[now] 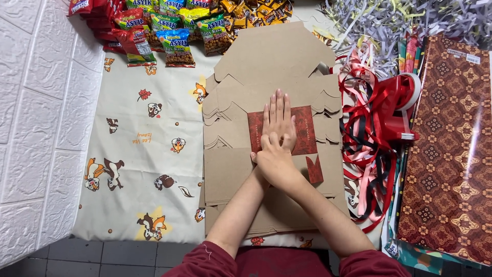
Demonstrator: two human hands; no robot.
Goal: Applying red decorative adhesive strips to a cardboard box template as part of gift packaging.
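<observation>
Two hands pressing a red card onto a stack of flat cardboard box blanks

The cartoon-squirrel cloth spreads under the stack of brown cardboard blanks; patterned brown wrapping paper lies far right of the stack, tangled red ribbons just right, snack packets beyond its upper left. On the stack's middle sits the red card, held flat by the left hand, fingers straight, grasping nothing; the right hand overlaps it, loosely curled, also empty.

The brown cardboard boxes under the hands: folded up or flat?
Flat: the cardboard boxes lie as unfolded sheets in a stack, both hands pressing a red card on top.
</observation>
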